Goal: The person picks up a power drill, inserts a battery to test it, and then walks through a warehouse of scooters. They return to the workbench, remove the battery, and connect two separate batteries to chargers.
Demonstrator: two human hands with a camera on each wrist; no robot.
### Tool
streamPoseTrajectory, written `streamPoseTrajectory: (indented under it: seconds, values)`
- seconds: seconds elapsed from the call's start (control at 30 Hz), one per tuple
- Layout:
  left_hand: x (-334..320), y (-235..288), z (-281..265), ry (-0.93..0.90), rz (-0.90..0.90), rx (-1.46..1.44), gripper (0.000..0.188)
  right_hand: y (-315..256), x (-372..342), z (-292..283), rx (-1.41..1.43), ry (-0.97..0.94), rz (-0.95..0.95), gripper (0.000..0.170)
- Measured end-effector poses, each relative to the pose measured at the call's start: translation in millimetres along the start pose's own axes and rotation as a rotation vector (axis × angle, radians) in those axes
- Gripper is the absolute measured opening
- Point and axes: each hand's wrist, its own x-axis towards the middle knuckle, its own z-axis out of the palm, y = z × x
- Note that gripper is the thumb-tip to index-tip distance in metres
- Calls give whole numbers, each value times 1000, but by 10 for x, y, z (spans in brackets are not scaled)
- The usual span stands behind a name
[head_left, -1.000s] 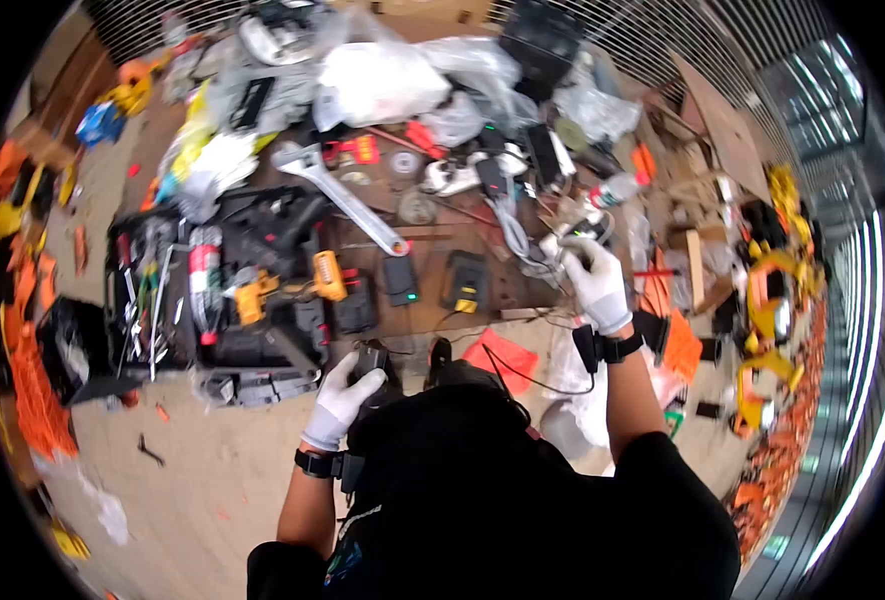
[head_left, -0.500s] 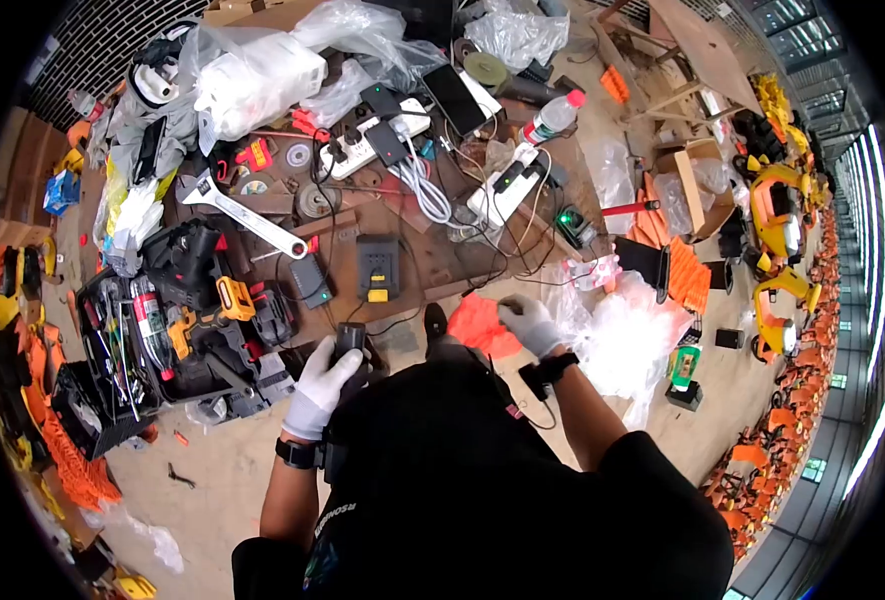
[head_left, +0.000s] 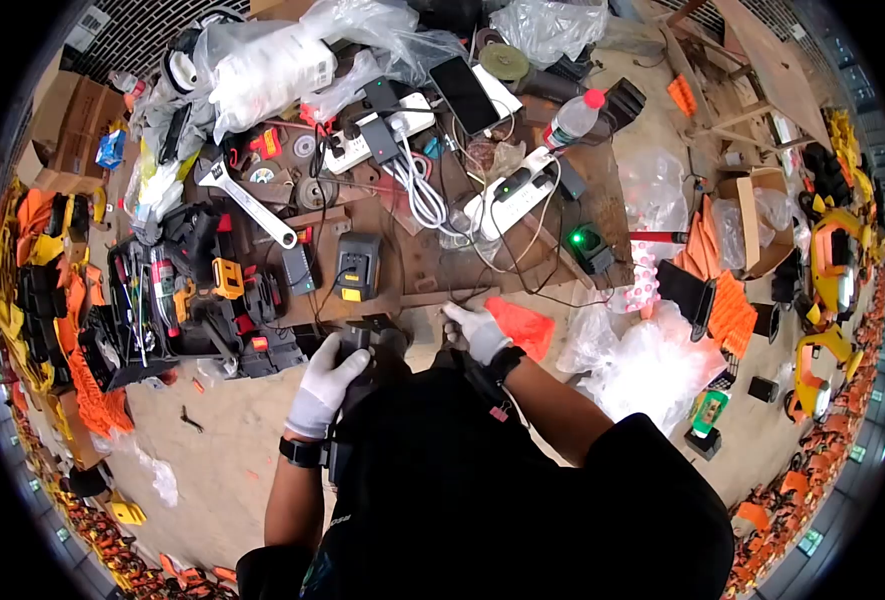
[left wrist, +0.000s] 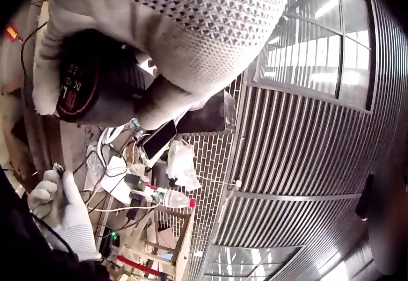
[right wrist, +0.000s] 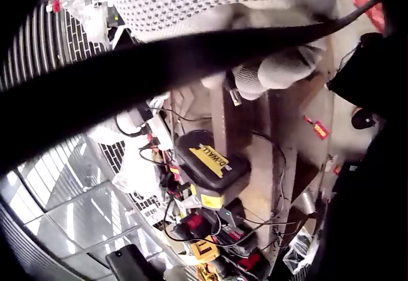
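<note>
My gloved left hand (head_left: 324, 388) grips a black battery pack (left wrist: 95, 89) with a round red-rimmed label, fingers wrapped round its sides. In the head view the pack's dark end (head_left: 355, 343) shows beyond the thumb, close to my body. My gloved right hand (head_left: 477, 332) is to the right of it, near the table's front edge. Its fingertips pinch a small metal-tipped piece (right wrist: 235, 96), whose kind cannot be told. A black and yellow DeWalt charger-like block (right wrist: 213, 166) lies on the table beyond both hands.
An adjustable wrench (head_left: 252, 208), power strips (head_left: 510, 195), a phone (head_left: 464, 95) and a bottle (head_left: 574, 118) lie among tangled cables on the table. At left is an open toolbox (head_left: 147, 300) with a yellow drill. A red sheet (head_left: 524, 325) and plastic bags (head_left: 647, 355) are at right.
My right hand has come from the cables at the table's right side back toward my body and then leftward, nearer the left hand. The left hand keeps its grip on the battery pack.
</note>
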Motion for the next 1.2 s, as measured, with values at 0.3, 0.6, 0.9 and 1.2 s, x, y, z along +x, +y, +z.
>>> streamPoseTrajectory:
  seconds: [0.3,0.6,0.9,1.2]
  values:
    - [375,219,318,-190,111,305,37,-811,-632,72,72,-354,-108,17]
    - [453,302,381,-282,184,219,47,-1097,-786,304,27,-441,-311,23]
    - [427,308,338,-258,283,184,50,-1177,-893,381,-269,-419,-403,21]
    - [420,245,328,-255,192,37,49,-1145,-920,409,14,-451,-308,21]
